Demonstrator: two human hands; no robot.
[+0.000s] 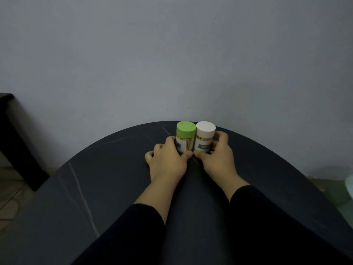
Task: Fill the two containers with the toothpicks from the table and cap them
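Dark table (76, 188) with thin pale veins, rounded far edge close to a plain grey-blue wall (172, 54). Lighting dim.

Two containers stand upright near the table's far edge, side by side, touching or nearly so.
- green-capped container (183, 145): on the left, green cap (186, 129) seated on top. toothpicks (189, 145) visible through the clear wall, standing upright beside a white label with a teal patch.
- white-capped container (204, 145): on the right, white cap (206, 129) seated on top. Toothpick tips show in a band just under the cap. Label has a teal patch, text too blurred to read.

Both containers capped and holding toothpicks. No loose ones visible on the table.

Hands:
- left hand (168, 159): curled round the green-capped container, fingers wrapping its left side, thumb across the front at the base.
- right hand (219, 155): curled round the white-capped container, fingers on its right side and behind, thumb across the front at the base.
- Thumb tips meet or almost meet in front of the gap between the containers; cannot tell which.

Black sleeves (145, 226) cover both forearms, wrists bare.

Dark furniture piece (17, 140) at the left edge, on a tiled floor. Pale object (350, 186) cut off at the right edge, not identifiable.
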